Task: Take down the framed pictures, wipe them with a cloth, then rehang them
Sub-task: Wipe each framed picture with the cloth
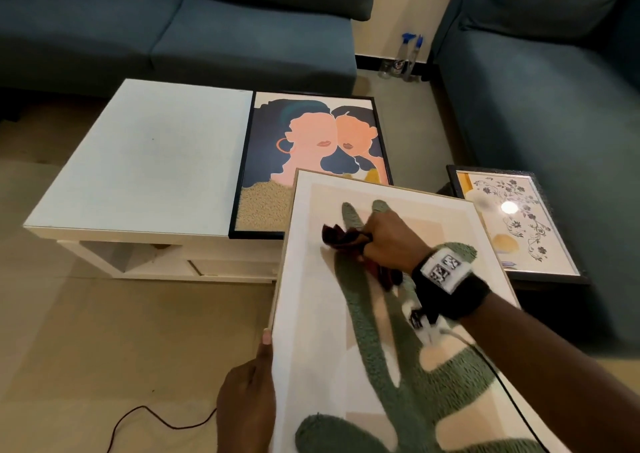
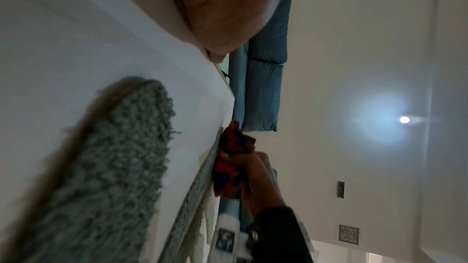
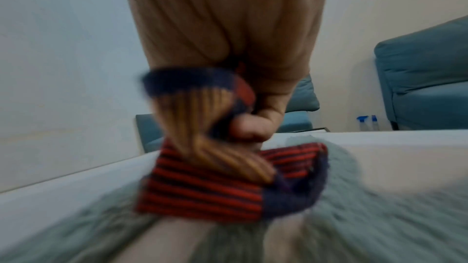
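Teal fabric sofas (image 1: 242,37) line the room behind a low white rectangular coffee table (image 1: 138,155), where a black-framed portrait print of two faces (image 1: 311,148) lies flat. Nearer, a light-wood-framed picture of a tufted green cactus (image 1: 381,348) tilts up, its left edge gripped by the left hand (image 1: 246,400). On its face, the right hand (image 1: 391,241) clutches a bunched red-and-navy striped cloth (image 1: 343,238).

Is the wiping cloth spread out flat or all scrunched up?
Scrunched up. The right hand holds the striped cloth bunched in its grip, folds poking out, against the cactus picture.
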